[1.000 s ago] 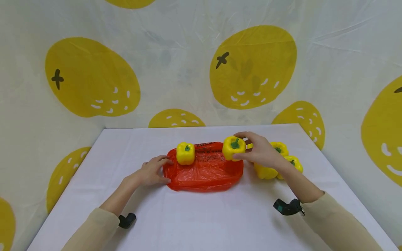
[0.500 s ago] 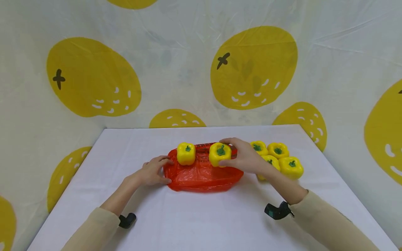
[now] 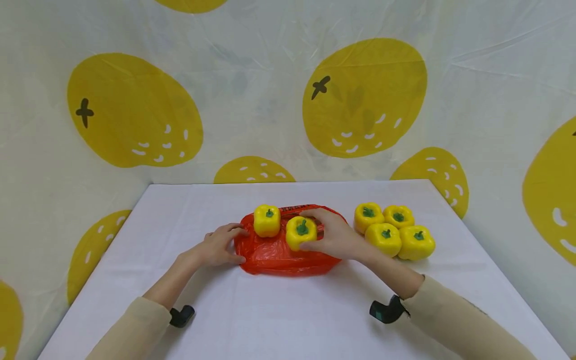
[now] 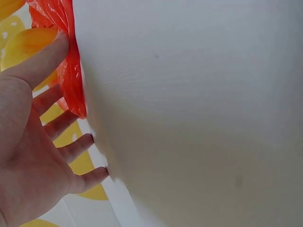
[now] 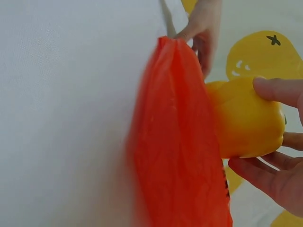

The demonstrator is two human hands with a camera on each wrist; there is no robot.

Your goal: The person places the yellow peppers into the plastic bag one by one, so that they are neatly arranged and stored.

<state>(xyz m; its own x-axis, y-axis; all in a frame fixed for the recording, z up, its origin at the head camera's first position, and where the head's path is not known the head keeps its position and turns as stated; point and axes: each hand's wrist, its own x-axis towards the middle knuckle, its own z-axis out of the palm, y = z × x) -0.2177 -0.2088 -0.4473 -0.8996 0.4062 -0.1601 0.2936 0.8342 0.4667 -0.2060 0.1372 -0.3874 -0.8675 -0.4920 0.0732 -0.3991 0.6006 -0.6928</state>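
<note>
In the head view a red plastic bag (image 3: 279, 261) with dark print lies on the table. One yellow bell pepper (image 3: 265, 226) stands upright on its left part. My right hand (image 3: 336, 236) grips a second yellow bell pepper (image 3: 295, 240) from its right side, stem up, over the middle of the bag. The right wrist view has the thumb and fingers (image 5: 279, 90) on opposite sides of that pepper, close against the bag. At the bag's left edge rests my left hand (image 3: 220, 246), fingers spread; its thumb (image 4: 52, 54) touches the red plastic.
Several more yellow bell peppers (image 3: 383, 239) stand grouped to the right of the bag, near the right forearm. A white cloth covers the table (image 3: 288, 315). Behind it hangs a pale curtain (image 3: 252, 100) with large yellow fruit prints.
My right hand has carried its pepper leftward from the bag's right end to its middle, uncovering the grouped peppers. The left hand and the pepper beside it stay in place.
</note>
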